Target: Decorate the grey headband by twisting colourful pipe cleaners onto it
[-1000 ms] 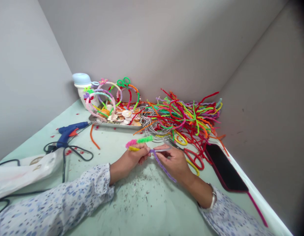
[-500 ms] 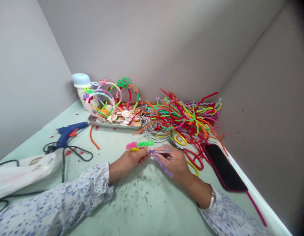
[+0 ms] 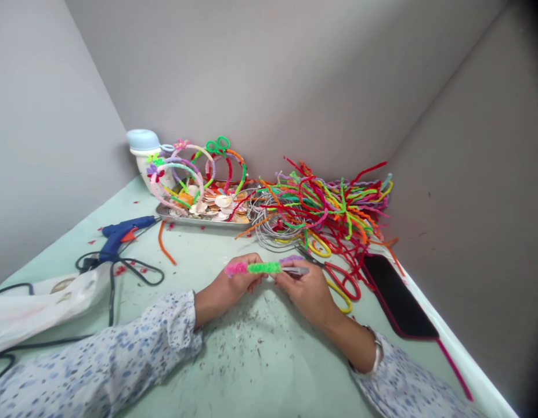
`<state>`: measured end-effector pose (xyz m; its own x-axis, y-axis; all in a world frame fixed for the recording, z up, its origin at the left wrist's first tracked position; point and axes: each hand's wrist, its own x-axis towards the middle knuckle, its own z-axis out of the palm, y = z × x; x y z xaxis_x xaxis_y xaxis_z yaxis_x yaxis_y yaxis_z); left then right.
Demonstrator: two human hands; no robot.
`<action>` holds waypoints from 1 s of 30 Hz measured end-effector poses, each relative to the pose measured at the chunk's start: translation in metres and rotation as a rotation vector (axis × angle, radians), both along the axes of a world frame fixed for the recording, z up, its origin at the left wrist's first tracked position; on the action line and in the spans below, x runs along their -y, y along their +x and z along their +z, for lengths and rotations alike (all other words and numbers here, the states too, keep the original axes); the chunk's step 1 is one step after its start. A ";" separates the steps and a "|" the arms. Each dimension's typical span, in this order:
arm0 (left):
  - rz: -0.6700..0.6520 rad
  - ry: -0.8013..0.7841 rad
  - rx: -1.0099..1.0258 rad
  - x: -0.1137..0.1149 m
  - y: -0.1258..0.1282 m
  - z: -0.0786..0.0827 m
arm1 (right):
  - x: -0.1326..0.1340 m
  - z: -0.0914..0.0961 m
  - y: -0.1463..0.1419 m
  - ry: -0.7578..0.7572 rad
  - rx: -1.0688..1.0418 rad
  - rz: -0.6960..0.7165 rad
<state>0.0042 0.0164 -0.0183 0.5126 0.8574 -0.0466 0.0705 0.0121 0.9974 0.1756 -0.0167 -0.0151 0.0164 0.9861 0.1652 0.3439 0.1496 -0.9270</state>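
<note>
My left hand [image 3: 234,274] and my right hand [image 3: 306,290] sit close together above the green table top. Between them they hold a thin grey band [image 3: 297,270] wrapped in fuzzy pipe cleaners: a pink stretch [image 3: 235,269], a bright green stretch [image 3: 264,267] and a purple stretch [image 3: 291,259]. The left fingers curl around the pink and green part. The right thumb and fingers pinch the band near its bare grey end. Red-handled scissors [image 3: 342,280] lie just right of my right hand, not touching it.
A heap of multicoloured pipe cleaners [image 3: 334,209] and a metal tray of seashells [image 3: 203,217] with finished hairbands stand at the back. A blue glue gun [image 3: 121,237] with its black cord lies left. A black phone [image 3: 397,296] rests at right, near the low white edge.
The purple length that hung down is now wound up along the band. The yellow stretch is covered by the hands or the wrapping. Both hands have turned the band level.
</note>
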 end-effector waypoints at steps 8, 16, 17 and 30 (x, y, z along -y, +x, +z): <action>0.008 0.053 0.030 -0.006 0.001 -0.019 | 0.001 -0.001 0.000 -0.090 -0.107 0.022; 0.022 0.060 0.031 -0.005 0.001 -0.017 | -0.001 -0.006 -0.001 -0.093 -0.114 0.053; 0.028 0.056 0.030 -0.005 0.001 -0.017 | -0.001 -0.006 -0.001 -0.090 -0.116 0.057; 0.006 0.129 -0.065 0.000 0.000 -0.009 | 0.000 -0.003 -0.003 -0.175 -0.181 -0.005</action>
<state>0.0046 0.0167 -0.0275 0.5070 0.8614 0.0307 0.1358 -0.1150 0.9840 0.1723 -0.0165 -0.0177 0.0354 0.9993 -0.0140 0.1703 -0.0199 -0.9852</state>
